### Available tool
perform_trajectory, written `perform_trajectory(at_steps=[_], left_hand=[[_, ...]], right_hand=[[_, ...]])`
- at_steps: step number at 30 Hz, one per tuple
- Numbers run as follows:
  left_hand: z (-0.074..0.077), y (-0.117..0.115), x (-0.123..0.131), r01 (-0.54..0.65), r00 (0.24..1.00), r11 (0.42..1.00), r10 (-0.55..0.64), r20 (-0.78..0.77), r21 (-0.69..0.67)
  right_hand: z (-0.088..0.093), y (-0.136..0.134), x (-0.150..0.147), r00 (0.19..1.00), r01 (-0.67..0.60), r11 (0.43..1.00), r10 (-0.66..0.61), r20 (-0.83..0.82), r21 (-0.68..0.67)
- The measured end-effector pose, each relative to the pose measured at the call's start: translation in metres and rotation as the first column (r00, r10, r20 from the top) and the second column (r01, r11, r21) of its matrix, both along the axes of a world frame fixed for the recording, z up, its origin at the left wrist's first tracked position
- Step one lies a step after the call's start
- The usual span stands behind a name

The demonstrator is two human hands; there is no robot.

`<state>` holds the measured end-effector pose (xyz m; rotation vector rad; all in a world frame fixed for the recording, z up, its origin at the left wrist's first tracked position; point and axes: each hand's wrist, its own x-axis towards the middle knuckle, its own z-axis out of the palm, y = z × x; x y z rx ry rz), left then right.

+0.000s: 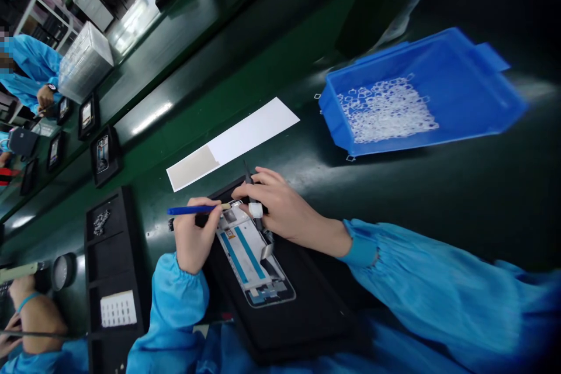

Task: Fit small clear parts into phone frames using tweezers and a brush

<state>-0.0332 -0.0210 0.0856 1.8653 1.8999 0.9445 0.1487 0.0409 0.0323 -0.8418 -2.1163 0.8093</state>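
An open phone frame lies in a black tray in front of me. My left hand is closed round a blue-handled tool, whose tip rests at the phone's upper end. My right hand pinches dark tweezers over that same end; a white cot covers one fingertip. Both arms wear blue sleeves.
A blue bin of small clear parts stands at the right. A white sheet lies beyond the phone. A black compartment tray is at the left. Phones in black trays line the conveyor. A co-worker's hands are at lower left.
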Motion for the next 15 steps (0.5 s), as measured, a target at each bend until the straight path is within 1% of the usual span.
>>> perform_trajectory(at_steps=[2, 4, 5, 6, 7, 8, 9, 10, 11, 12, 13, 15], left_hand=[[-0.002, -0.003, -0.003, -0.090, 0.981, 0.995, 0.081, 0.177, 0.041], [-0.002, -0.008, -0.005, -0.185, 0.944, 0.975, 0.143, 0.297, 0.119], [-0.001, -0.011, -0.007, -0.215, 0.937, 0.964, 0.157, 0.313, 0.159], [-0.001, -0.014, -0.009, -0.220, 0.944, 0.956, 0.160, 0.287, 0.194], [0.000, -0.018, -0.010, -0.191, 0.966, 0.957, 0.144, 0.216, 0.216], [0.000, -0.021, -0.011, -0.131, 0.989, 0.967, 0.110, 0.103, 0.220], [0.000, -0.024, -0.012, -0.049, 0.997, 0.977, 0.059, -0.043, 0.206], [-0.001, -0.026, -0.011, 0.039, 0.979, 0.983, -0.002, -0.203, 0.180], [-0.002, -0.027, -0.010, 0.121, 0.933, 0.982, -0.062, -0.355, 0.145], [-0.003, -0.028, -0.009, 0.186, 0.869, 0.977, -0.112, -0.482, 0.109], [-0.005, -0.028, -0.007, 0.228, 0.805, 0.970, -0.140, -0.577, 0.083], [-0.007, -0.028, -0.003, 0.266, 0.710, 0.962, -0.156, -0.687, 0.057]], right_hand=[[-0.001, 0.000, -0.001, 1.000, 0.000, 1.000, 0.000, 0.005, 0.013], [-0.002, 0.000, -0.001, 1.000, -0.004, 1.000, 0.004, 0.002, 0.021], [-0.002, 0.000, -0.001, 1.000, -0.008, 1.000, 0.008, 0.000, 0.021], [-0.002, 0.000, -0.001, 1.000, -0.009, 1.000, 0.009, -0.003, 0.021], [-0.003, 0.000, -0.001, 1.000, -0.009, 1.000, 0.009, -0.005, 0.021], [-0.003, 0.000, -0.001, 1.000, -0.008, 1.000, 0.008, -0.007, 0.023], [-0.003, 0.000, -0.001, 1.000, -0.005, 1.000, 0.005, -0.009, 0.027], [-0.004, 0.000, -0.001, 1.000, 0.000, 0.999, 0.000, -0.011, 0.032], [-0.004, -0.001, -0.001, 1.000, 0.007, 0.999, -0.007, -0.014, 0.039], [-0.005, -0.001, -0.001, 1.000, 0.013, 0.999, -0.012, -0.018, 0.045], [-0.005, -0.001, -0.002, 1.000, 0.017, 0.998, -0.016, -0.022, 0.053], [-0.006, -0.002, -0.002, 0.999, 0.024, 0.997, -0.022, -0.032, 0.070]])
